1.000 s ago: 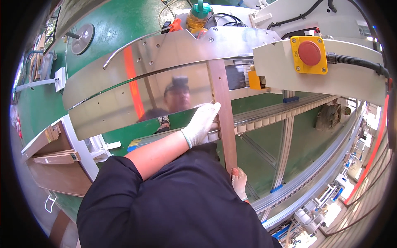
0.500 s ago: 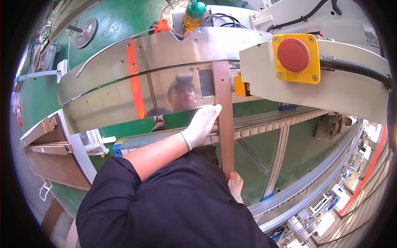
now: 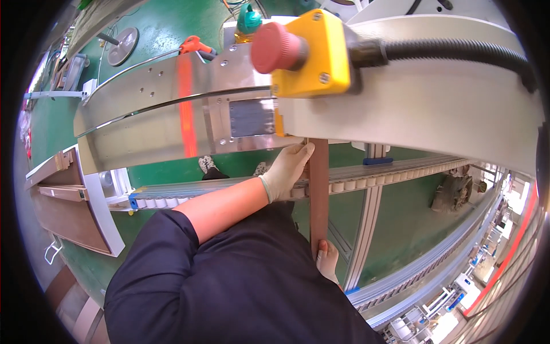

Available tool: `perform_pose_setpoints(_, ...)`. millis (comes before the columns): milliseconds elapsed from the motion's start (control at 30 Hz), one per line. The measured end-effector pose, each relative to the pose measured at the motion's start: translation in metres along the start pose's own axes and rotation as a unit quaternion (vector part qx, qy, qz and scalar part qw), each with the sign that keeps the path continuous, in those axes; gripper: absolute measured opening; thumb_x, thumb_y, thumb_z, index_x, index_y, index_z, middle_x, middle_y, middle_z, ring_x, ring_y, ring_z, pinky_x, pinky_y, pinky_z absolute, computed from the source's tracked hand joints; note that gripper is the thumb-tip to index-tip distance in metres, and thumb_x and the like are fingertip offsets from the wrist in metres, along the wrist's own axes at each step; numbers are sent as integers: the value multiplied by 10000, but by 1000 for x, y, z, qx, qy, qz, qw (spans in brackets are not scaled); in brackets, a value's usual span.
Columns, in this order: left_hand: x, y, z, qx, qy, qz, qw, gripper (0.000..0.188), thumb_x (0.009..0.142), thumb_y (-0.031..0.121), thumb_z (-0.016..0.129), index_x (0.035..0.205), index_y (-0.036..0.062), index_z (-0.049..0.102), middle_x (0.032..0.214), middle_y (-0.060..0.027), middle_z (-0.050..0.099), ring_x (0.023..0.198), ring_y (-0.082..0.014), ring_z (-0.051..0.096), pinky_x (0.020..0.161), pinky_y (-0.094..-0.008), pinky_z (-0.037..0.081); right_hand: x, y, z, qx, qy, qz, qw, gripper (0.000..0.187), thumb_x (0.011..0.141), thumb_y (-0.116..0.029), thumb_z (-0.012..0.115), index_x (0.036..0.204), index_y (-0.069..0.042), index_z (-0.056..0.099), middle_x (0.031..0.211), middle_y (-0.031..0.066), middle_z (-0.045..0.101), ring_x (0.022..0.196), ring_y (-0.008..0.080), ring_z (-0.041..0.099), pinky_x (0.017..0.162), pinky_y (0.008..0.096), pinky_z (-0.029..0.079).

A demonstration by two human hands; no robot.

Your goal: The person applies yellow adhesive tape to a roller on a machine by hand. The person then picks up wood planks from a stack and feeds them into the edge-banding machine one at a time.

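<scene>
Since the earlier frame your head has dropped closer; your gloved left hand wraps its fingers around the brown strip, at 12 o'clock from your right hand pinching its lower end.

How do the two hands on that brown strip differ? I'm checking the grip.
The left hand wears a pale glove; the right hand looks bare. The left hand sits high on the brown strip, just under the metal machine housing; the right hand holds its lower end. The left forearm is in full view; the right one is hidden by the dark clothing. Both touch the strip, which stands nearly upright.
</scene>
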State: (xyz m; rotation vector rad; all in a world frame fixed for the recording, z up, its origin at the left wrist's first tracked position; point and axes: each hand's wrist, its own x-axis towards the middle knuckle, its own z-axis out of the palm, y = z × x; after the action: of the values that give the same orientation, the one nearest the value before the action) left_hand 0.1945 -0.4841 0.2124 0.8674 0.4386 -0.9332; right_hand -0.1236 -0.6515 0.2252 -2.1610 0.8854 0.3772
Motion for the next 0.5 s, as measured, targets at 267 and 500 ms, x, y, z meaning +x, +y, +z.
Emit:
perform_pose_setpoints(267,59,-26,55,47,-7,-9,999,442,1107,406,559,1194,-23,619,1133,-74,693,968,-194,700,850,-363,594,45,69,-33,104,14,3,994,613,1094,-562,494,914,9,627,709,60,611,608,151,590,536,326,477)
perform_pose_setpoints(500,123,-63,112,189,-113,34,975,681,1035,581,551,1363,-14,597,1339,-177,656,1227,-306,635,1059,-445,493,67,69,-104,-13,132,65,989,462,1074,-385,585,1198,37,728,1120,234,761,1060,372,722,947,434,540)
